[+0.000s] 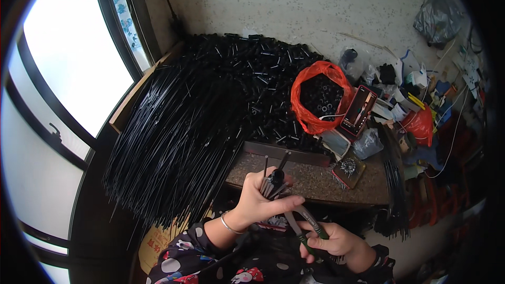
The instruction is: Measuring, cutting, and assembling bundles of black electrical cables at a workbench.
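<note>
In front of my chest, my left hand (253, 202) is closed around a bundle of grey metal strips (270, 186) gathered about a black hub. Thin dark ends stick up above its fingers. My right hand (339, 244) grips green-handled pliers (319, 228), its fingers wrapped round the handles. The jaw end of the pliers points up toward my left thumb, and the left hand partly hides it. I cannot tell whether the jaws touch the bundle. Just beyond my hands lies the speckled table edge (310, 181).
Long black rods (173, 142) overhang the table at left. Behind them heap black tubular parts (263, 55). An orange plastic bag (298, 87) holds small dark rings beside a propped phone (359, 111). Small metal pins (348, 166) sit nearby. More rods (393, 194) stand at right.
</note>
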